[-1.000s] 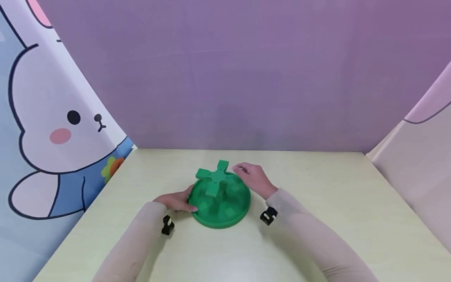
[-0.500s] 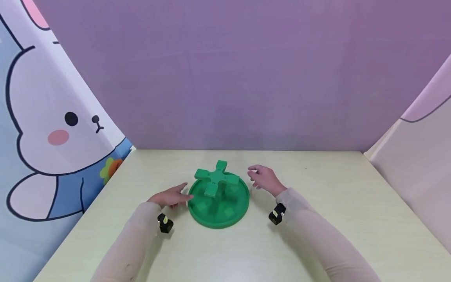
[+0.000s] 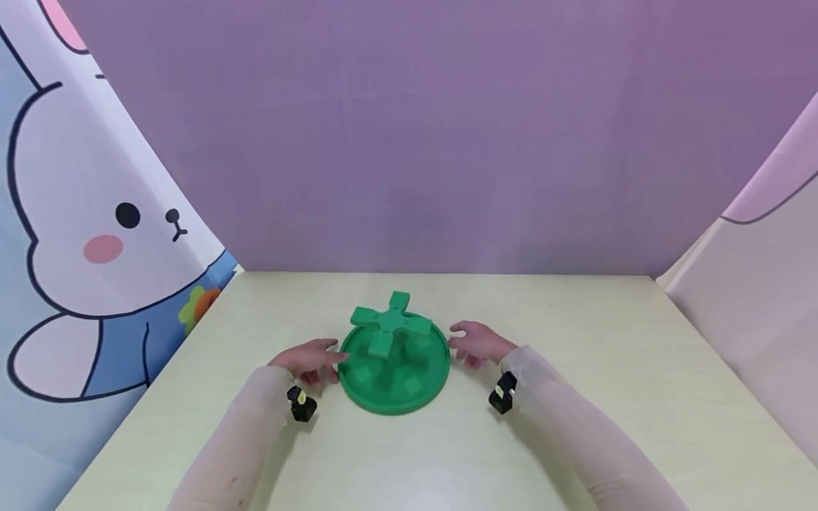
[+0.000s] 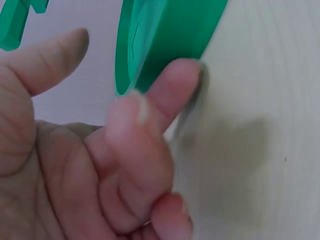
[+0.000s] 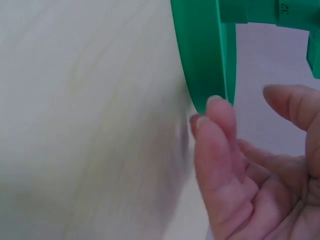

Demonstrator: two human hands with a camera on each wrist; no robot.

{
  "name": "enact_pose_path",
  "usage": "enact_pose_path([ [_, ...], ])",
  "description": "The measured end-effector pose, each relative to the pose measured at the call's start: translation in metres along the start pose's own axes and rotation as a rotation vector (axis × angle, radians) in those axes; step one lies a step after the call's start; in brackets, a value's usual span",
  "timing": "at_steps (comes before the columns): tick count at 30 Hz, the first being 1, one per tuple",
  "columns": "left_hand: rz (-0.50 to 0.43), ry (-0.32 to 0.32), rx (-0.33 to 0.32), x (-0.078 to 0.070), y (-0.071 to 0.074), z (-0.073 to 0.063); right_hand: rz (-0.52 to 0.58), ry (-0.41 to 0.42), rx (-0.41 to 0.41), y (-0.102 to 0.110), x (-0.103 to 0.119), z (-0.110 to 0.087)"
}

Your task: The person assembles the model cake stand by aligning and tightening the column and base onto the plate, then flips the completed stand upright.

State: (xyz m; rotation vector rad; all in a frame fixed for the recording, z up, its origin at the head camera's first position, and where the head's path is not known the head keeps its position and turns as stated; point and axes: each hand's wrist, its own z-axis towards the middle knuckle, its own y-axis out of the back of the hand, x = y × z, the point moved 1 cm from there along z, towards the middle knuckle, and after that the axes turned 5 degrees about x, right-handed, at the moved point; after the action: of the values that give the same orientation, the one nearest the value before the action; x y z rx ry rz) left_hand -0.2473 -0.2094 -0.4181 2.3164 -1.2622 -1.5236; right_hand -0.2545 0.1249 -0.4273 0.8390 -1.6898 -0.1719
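A round green plastic base (image 3: 397, 394) with a raised rim lies on the table. Above its middle stands a green cross-shaped piece (image 3: 386, 323) with blunt arms. My left hand (image 3: 309, 360) is at the base's left edge, thumb stretched toward the rim; in the left wrist view a fingertip (image 4: 182, 75) meets or nearly meets the base's side wall. On the opposite side, my right hand (image 3: 481, 343) has its fingers loosely bent next to the rim. The right wrist view puts the fingertips (image 5: 220, 112) close by the wall (image 5: 200, 55); contact there is unclear.
The pale wooden table (image 3: 543, 426) extends around the base. Behind it rises a purple cloth backdrop (image 3: 447, 142). A rabbit-print sheet (image 3: 70, 191) borders the left side, and a pale sheet (image 3: 760, 305) the right. Black wrist cameras sit on both sleeves.
My right hand drew back from the cross-shaped piece to the right, then lowered beside the base. The left hand let go of the base's rim and shifted slightly left. The base stayed put.
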Motion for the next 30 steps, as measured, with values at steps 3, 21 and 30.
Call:
enact_pose_path([
  [3, -0.001, 0.008, 0.022, 0.000, -0.004, -0.001, -0.013, -0.016, 0.034, -0.003, -0.001, 0.000],
  [21, 0.038, 0.017, 0.002, -0.008, -0.014, 0.006, 0.043, -0.036, 0.115, -0.018, -0.004, 0.009],
  [30, 0.111, -0.015, -0.015, -0.009, -0.016, 0.009, 0.020, -0.036, 0.106, -0.024, 0.000, 0.011],
])
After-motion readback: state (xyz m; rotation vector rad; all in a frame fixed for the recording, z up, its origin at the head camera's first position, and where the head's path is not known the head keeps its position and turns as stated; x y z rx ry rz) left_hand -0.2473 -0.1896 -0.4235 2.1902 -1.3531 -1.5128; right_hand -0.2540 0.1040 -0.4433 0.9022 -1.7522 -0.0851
